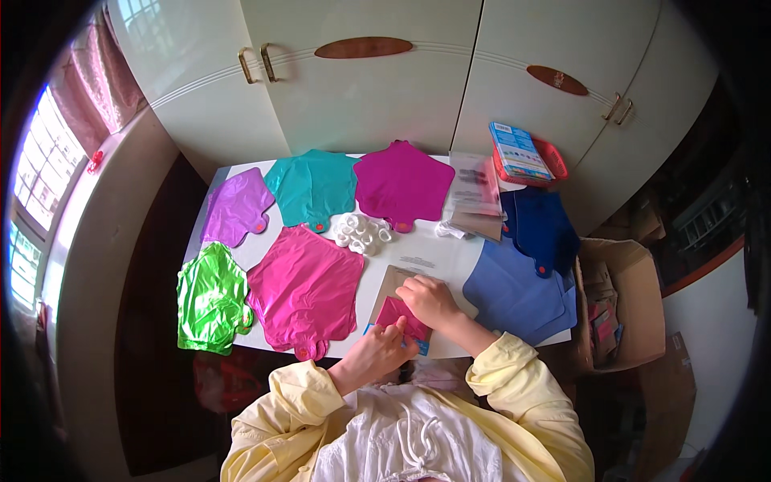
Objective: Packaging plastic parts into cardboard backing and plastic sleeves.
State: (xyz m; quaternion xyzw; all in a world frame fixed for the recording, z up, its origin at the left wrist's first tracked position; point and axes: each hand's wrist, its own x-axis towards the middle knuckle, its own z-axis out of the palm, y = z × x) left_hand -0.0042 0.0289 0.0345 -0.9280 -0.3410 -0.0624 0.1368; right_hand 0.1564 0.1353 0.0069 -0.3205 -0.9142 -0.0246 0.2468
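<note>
Right now, the left grip and the right grip are meeting over a folded pink foil piece, the left one touching its near side and the right one its far right side. The fingers of both are bending inward, though whether either is closing on the foil I cannot tell. Under the foil, a blue-edged card is peeking out beside the left grip, and a clear sleeve is lying just beyond. Farther ahead of the grips, white ribbon coils are sitting in a heap. Left of them, a large pink foil balloon is lying flat, with a green one beyond it. To the right, light-blue sheets are spreading across the desk, and past these an open cardboard box is standing beside the desk.
</note>
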